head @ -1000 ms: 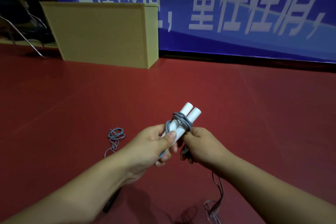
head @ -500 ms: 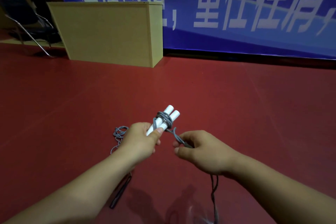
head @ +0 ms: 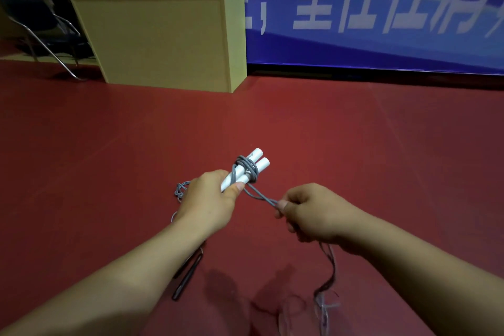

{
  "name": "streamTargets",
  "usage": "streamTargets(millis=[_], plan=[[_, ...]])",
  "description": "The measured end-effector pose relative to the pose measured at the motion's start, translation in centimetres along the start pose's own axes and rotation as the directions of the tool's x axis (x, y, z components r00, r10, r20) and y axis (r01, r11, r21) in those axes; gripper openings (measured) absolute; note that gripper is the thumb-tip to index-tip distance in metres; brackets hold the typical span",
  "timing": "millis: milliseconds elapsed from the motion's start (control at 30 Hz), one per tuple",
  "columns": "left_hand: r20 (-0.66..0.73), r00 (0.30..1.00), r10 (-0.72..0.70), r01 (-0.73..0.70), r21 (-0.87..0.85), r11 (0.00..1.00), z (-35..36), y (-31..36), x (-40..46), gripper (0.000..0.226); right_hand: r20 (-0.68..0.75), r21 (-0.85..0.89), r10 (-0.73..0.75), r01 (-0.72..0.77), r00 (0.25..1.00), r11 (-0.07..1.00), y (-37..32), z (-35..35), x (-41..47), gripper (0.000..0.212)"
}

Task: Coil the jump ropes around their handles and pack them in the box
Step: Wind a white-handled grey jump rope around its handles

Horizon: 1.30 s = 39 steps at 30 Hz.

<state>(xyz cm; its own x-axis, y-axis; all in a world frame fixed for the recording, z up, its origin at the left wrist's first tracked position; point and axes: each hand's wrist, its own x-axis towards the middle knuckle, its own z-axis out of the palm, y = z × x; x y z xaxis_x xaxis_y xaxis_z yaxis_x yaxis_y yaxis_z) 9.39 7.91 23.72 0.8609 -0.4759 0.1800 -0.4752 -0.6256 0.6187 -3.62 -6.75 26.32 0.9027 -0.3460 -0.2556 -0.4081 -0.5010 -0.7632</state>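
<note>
Above the red floor (head: 354, 131), near the middle of the scene, a pair of white cylindrical plastic handles (head: 246, 169) is held side by side in the left hand (head: 210, 199), whose fingers and thumb are curled round their near ends. A few turns of thin grey cord (head: 246, 168) are seen wound round the handles toward their far ends, and a doubled length of that cord runs out to the right hand (head: 313, 213), where it is pinched taut between thumb and fingers; the slack hangs below that hand to a loose heap on the near floor. The cord is judged to be light, limp and somewhat slick, so tension is likely needed to keep each turn from slipping; the handles are judged stiff and light, best gripped at the near ends so that the far ends stay free for winding. A second grey jump rope (head: 180, 191) with dark slim handles (head: 188, 275) lies on the floor beneath the left forearm. A tan wooden box (head: 163, 41) stands far to the left, before a blue banner (head: 381, 8).
</note>
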Motion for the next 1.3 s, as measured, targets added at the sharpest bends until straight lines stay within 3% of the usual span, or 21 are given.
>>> streamTargets(millis=[67,167,333,500,700,800,967,1033,1167,1300], plan=[[-0.011,0.999,0.031,-0.031,0.02,0.999,0.1,-0.1,0.1,0.02,0.059,0.165,0.047,-0.056,0.997,0.985,-0.4,0.0,-0.2,0.031],[-0.027,0.997,0.072,-0.071,0.021,0.997,0.2,-0.5,0.3,0.015,0.073,0.233,0.143,-0.156,0.987,0.96,-0.8,-0.3,-0.3,0.032],[-0.027,0.995,0.091,-0.09,0.029,0.995,0.3,-0.7,0.4,0.008,0.043,0.129,0.232,-0.236,0.972,0.963,-0.6,-0.6,-0.3,0.031],[-0.03,0.997,0.073,-0.071,0.084,0.994,0.5,-1.1,0.6,0.009,0.041,0.043,0.168,-0.17,0.985,0.985,-0.4,-0.6,-0.2,0.037],[0.059,0.996,0.074,-0.078,0.076,0.994,0.1,-1.4,0.5,0.008,0.145,0.139,-0.035,0.015,0.989,0.99,-0.2,-0.9,-0.3,0.029],[0.146,0.984,0.105,-0.116,0.069,0.991,0.3,-1.1,0.3,0.003,0.006,0.118,-0.05,0.049,0.999,0.992,0.0,-0.7,-0.1,0.028],[0.23,0.965,0.125,-0.147,0.082,0.986,0.7,-0.4,0.0,0.009,-0.187,0.237,-0.079,0.123,0.979,0.964,0.2,-0.8,0.3,0.029],[0.335,0.931,0.144,-0.185,0.093,0.978,0.8,-0.3,-0.3,0.011,-0.22,0.17,-0.128,0.167,0.967,0.971,0.5,-0.9,0.3,0.037],[0.58,0.771,0.263,-0.301,-0.032,0.953,0.4,1.0,-1.6,0.015,-0.345,-0.068,-0.206,0.195,0.916,0.978,1.3,-0.9,0.4,0.043],[0.617,0.698,0.363,-0.357,-0.139,0.924,-0.5,2.5,-2.1,0.018,-0.401,-0.151,-0.24,0.195,0.884,0.969,2.0,-1.5,0.9,0.032]])
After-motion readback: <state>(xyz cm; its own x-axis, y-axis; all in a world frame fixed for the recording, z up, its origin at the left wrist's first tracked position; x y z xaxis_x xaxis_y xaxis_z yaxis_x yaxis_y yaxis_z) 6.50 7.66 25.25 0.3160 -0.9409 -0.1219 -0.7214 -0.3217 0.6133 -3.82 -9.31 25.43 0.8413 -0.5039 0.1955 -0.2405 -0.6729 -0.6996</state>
